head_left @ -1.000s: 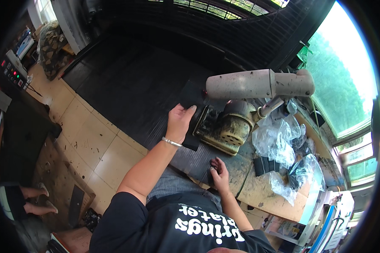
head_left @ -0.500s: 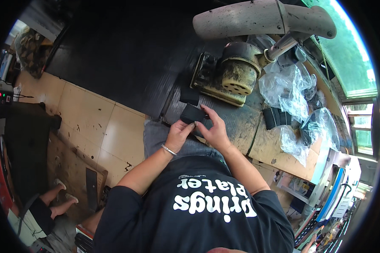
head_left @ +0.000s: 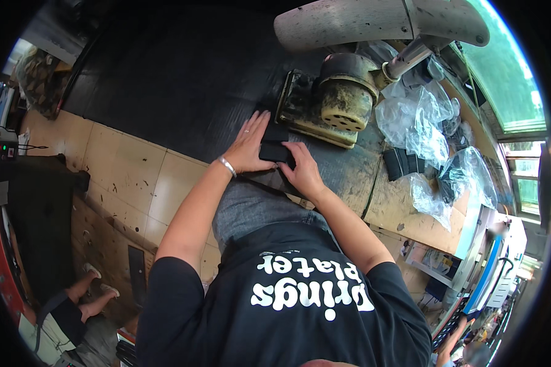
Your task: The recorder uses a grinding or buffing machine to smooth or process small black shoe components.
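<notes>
A small black rectangular piece, which looks like folded cloth, lies at the near edge of the dark worktop between my hands. My left hand rests flat at its left side, fingers stretched forward and the thumb by its near edge. With fingers curled over the right end, my right hand grips the piece, its thumb at the near side. Just beyond the piece, the machine base stands close to both hands. Exactly what the piece is, I cannot tell.
A grimy motor housing sits on the base, under a big pale machine arm. Clear plastic bags and a stack of black pieces lie on the right. Another person's legs show at lower left.
The black piece, held up in both hands before, now lies on the worktop. My left hand has moved forward and left, its fingers straightened from a pinch. My right hand has shifted slightly.
</notes>
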{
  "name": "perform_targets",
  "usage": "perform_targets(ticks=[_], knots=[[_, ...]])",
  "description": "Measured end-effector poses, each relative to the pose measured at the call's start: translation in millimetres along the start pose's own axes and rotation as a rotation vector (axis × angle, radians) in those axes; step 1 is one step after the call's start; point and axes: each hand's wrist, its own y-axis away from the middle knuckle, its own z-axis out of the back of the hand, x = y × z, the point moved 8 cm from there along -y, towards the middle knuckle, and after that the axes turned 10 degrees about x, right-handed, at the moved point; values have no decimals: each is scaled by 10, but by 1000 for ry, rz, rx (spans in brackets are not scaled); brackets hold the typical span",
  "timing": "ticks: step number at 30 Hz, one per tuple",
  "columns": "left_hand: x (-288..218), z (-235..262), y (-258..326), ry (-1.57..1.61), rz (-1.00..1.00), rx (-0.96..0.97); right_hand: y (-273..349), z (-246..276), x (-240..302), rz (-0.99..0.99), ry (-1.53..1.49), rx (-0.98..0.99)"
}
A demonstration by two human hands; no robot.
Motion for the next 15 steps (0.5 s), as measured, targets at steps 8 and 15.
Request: perform_targets(ticks=[8, 15], knots=[[-6, -113, -190, -40, -8, 176, 37, 41, -169, -76, -8, -101], [-525, -538, -316, 102, -92, 141, 465, 408, -362, -87, -92, 11]])
